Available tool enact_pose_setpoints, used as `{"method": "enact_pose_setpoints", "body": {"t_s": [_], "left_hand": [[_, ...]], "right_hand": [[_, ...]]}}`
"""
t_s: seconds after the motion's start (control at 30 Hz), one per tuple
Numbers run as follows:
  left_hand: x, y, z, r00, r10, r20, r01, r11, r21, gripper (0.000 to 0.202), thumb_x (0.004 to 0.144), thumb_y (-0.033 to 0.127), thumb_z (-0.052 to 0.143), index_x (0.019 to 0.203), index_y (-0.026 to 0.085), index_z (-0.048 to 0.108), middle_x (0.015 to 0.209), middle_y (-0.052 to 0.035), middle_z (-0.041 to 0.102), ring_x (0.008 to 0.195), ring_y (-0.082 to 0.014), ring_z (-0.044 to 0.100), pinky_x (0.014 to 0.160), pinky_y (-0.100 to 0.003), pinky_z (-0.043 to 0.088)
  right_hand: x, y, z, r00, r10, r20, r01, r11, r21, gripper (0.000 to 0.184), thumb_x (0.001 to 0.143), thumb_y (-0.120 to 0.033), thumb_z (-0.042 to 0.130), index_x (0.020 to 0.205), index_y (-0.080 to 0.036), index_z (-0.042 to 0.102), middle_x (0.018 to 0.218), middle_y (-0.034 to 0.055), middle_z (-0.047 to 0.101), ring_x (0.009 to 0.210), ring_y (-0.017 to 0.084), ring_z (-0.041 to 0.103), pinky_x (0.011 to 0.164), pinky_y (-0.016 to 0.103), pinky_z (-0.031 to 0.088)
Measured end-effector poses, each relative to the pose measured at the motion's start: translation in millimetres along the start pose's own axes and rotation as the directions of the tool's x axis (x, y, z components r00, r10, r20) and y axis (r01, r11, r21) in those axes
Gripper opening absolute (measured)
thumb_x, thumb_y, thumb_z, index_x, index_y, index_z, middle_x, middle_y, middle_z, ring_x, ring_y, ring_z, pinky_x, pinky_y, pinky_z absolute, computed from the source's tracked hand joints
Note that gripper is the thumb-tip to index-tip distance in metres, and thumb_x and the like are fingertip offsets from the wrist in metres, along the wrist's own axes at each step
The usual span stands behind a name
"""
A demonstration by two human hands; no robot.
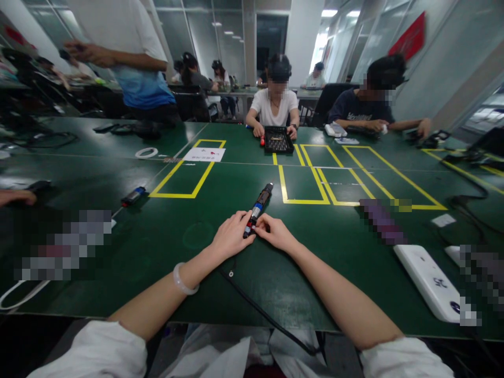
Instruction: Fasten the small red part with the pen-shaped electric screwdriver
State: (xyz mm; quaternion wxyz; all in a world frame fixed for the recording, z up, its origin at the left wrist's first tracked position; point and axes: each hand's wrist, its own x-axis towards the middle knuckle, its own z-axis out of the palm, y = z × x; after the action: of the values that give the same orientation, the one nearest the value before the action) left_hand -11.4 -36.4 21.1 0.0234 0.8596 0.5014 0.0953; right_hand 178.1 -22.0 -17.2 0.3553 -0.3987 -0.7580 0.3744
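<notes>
A slim black stick-shaped tool (258,208) with a blue-and-silver middle and a narrow metal tip lies slantwise on the green table, its tip pointing away from me. My left hand (233,235) grips it from the left, fingers over the lower body and thumb near the bottom end. From the other side my right hand (277,232) has thumb and forefinger pinched at the lower end, beside a small red part (252,227). Whatever lies between those right fingertips is hidden. A black cord (255,303) with a small ring runs below my wrists.
Farther left lies a similar black-and-blue tool (134,196). A white power bank (429,283) and a blurred phone (381,221) are on the right. Yellow tape outlines (307,201) and a paper sheet (205,154) mark the table. Opposite, a person handles a black tray (279,149).
</notes>
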Motion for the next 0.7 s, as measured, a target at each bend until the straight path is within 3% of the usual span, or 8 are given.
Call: {"method": "enact_pose_setpoints", "body": {"t_s": [0.13,0.27,0.43,0.57,0.7], "left_hand": [[4,5,2.6,0.999,-0.035,-0.036,0.037,0.998,0.043,0.06,0.088,0.051,0.05,0.139,0.022,0.039,0.12,-0.0136,0.052,0.1,-0.0272,0.058,0.08,-0.038,0.049],[7,8,4.4,0.996,-0.07,-0.057,0.074,0.994,0.079,0.055,0.089,0.049,0.048,0.139,0.025,0.04,0.114,-0.0123,0.053,0.097,-0.026,0.058,0.077,-0.036,0.048],[8,-1,0.7,0.996,-0.075,-0.043,0.079,0.993,0.092,0.061,0.091,0.05,0.046,0.144,0.026,0.033,0.119,-0.0132,0.051,0.101,-0.0275,0.055,0.077,-0.036,0.048],[11,-22,-4.3,0.987,-0.154,-0.037,0.158,0.979,0.127,0.061,0.09,0.05,0.048,0.144,0.025,0.034,0.124,-0.0139,0.049,0.105,-0.0282,0.054,0.082,-0.036,0.047],[17,-66,-8.3,0.954,-0.299,-0.02,0.299,0.944,0.142,0.062,0.091,0.053,0.043,0.144,0.023,0.034,0.129,-0.0156,0.046,0.108,-0.0308,0.053,0.083,-0.039,0.048]], "right_hand": [[-1,-6,-2,1.0,-0.022,-0.016,0.021,0.999,-0.05,0.005,0.088,-0.024,0.051,0.087,-0.019,0.054,0.078,-0.001,0.061,0.066,0.012,0.055,0.065,0.023,0.041],[-2,-10,-4,1.0,-0.02,-0.021,0.019,0.998,-0.054,0.006,0.089,-0.024,0.051,0.091,-0.02,0.055,0.078,-0.0006,0.062,0.067,0.013,0.055,0.067,0.024,0.041],[-2,-9,-6,0.998,0.001,-0.059,-0.005,0.998,-0.058,0.012,0.089,-0.027,0.052,0.099,-0.019,0.054,0.076,-0.0015,0.059,0.066,0.013,0.054,0.066,0.025,0.041],[-3,-5,-8,0.998,0.0,-0.059,-0.005,0.996,-0.086,0.012,0.089,-0.026,0.052,0.099,-0.019,0.056,0.077,-0.0009,0.06,0.068,0.013,0.055,0.067,0.025,0.042],[-3,-3,-9,0.999,-0.003,-0.04,-0.001,0.995,-0.1,0.011,0.089,-0.024,0.053,0.098,-0.019,0.058,0.079,0.0003,0.062,0.071,0.014,0.056,0.069,0.026,0.043]]}}
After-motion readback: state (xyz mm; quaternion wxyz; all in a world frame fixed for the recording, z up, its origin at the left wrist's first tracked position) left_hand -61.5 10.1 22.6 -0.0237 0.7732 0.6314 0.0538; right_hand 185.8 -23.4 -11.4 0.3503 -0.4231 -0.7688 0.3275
